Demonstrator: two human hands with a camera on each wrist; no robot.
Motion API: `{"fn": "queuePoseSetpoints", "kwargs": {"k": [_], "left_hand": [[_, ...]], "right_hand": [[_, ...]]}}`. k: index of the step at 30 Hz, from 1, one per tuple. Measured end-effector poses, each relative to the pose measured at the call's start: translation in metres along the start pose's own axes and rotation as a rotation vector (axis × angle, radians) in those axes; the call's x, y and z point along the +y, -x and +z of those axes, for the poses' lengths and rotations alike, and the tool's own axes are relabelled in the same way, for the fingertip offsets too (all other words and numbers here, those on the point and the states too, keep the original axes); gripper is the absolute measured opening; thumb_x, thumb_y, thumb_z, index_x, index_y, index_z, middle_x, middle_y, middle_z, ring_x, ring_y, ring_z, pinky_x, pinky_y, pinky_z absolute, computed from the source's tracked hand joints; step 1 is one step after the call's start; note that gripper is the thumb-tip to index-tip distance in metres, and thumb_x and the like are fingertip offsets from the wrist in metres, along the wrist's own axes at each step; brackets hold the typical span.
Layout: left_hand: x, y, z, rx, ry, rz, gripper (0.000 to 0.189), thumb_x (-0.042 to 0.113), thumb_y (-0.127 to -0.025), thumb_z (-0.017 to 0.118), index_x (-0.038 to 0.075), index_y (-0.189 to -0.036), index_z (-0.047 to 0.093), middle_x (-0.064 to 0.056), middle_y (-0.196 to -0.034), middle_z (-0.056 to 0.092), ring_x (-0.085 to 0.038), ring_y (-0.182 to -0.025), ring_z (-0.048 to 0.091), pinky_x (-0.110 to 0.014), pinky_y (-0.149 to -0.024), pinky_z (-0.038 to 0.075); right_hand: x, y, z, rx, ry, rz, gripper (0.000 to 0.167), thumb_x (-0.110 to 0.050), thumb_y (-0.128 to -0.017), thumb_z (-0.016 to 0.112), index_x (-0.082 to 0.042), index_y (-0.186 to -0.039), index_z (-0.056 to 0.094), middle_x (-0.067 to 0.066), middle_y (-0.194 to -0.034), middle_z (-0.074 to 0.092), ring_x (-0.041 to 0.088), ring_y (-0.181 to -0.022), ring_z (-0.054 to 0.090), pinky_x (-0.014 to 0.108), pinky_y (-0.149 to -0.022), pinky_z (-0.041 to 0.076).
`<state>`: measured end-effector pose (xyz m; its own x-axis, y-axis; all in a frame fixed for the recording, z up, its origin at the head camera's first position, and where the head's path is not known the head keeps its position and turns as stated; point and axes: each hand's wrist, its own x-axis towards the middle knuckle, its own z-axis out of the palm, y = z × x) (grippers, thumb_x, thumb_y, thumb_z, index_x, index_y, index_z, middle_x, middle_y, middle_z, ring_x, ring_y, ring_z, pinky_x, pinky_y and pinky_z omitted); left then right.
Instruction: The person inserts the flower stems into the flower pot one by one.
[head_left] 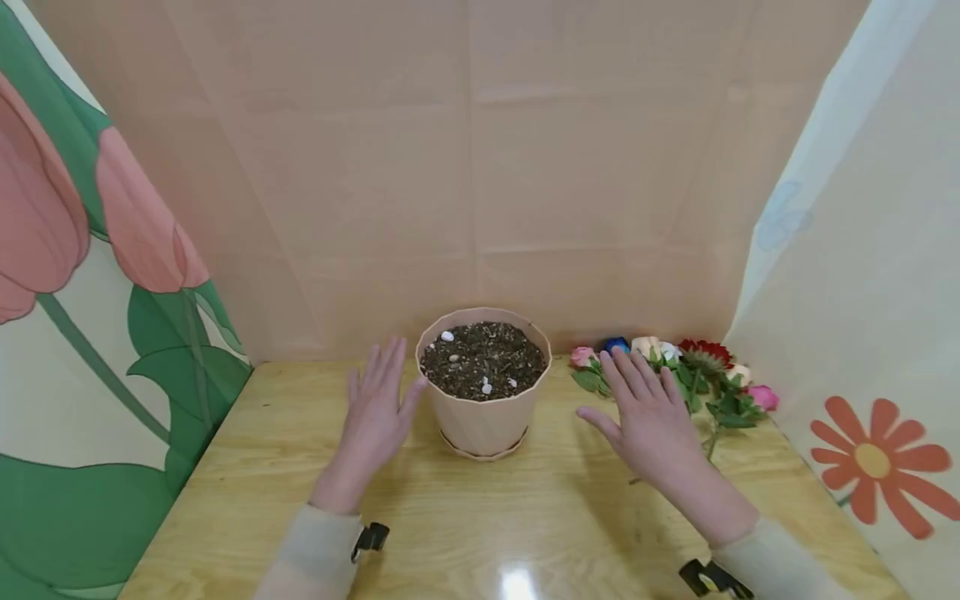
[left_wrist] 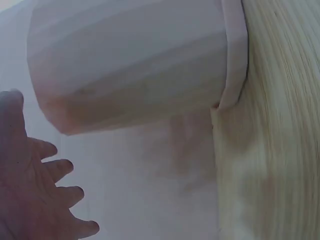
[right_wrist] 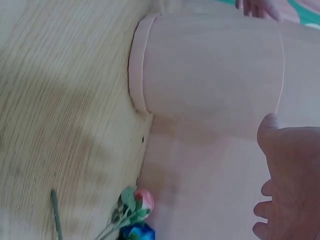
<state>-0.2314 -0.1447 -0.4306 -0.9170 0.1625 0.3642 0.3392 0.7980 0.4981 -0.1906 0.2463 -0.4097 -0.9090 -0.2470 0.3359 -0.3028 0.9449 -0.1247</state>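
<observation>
A pale pink flower pot (head_left: pixel 483 425) filled with dark soil (head_left: pixel 480 358) stands on its saucer at the back middle of the table. Several small white pebbles lie on the soil. My left hand (head_left: pixel 375 417) hovers just left of the pot, fingers straight and spread, holding nothing. On the other side my right hand (head_left: pixel 648 417) is held over the table with its fingers extended, in front of a bunch of flowers (head_left: pixel 708 383). The left wrist view shows the pot's side wall (left_wrist: pixel 135 60) beyond the spread fingers. In the right wrist view the thumb points toward the pot (right_wrist: pixel 210 70).
The flowers, in pink, blue, white and dark red, lie with green stems at the table's back right. A peach backdrop (head_left: pixel 465 167) rises behind the wooden table (head_left: pixel 465 517). Cloths printed with tulips (head_left: pixel 150 217) and an orange flower (head_left: pixel 873 462) flank both sides.
</observation>
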Motion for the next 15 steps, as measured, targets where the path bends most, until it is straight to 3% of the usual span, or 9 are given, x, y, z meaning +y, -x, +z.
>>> {"fn": "queuePoseSetpoints", "kwargs": {"k": [8, 15], "left_hand": [[0.004, -0.007, 0.015, 0.019, 0.271, -0.058, 0.072, 0.054, -0.120, 0.033, 0.018, -0.179, 0.013, -0.014, -0.183, 0.014, -0.039, -0.168, 0.008, -0.063, -0.132, -0.005], [0.010, -0.011, 0.024, -0.010, 0.514, -0.133, 0.074, 0.062, -0.118, 0.029, 0.027, -0.180, 0.009, -0.009, -0.184, 0.011, -0.038, -0.168, 0.012, -0.059, -0.134, 0.009]], "right_hand": [[0.024, 0.006, 0.000, -0.016, -0.011, 0.060, 0.096, -0.064, -0.111, 0.055, -0.007, -0.177, 0.016, 0.023, -0.181, 0.018, 0.048, -0.166, 0.013, 0.069, -0.131, 0.001], [0.043, 0.015, 0.006, -0.006, -0.014, 0.097, 0.096, -0.064, -0.112, 0.054, -0.005, -0.177, 0.015, 0.026, -0.180, 0.017, 0.049, -0.166, 0.011, 0.071, -0.130, 0.002]]}}
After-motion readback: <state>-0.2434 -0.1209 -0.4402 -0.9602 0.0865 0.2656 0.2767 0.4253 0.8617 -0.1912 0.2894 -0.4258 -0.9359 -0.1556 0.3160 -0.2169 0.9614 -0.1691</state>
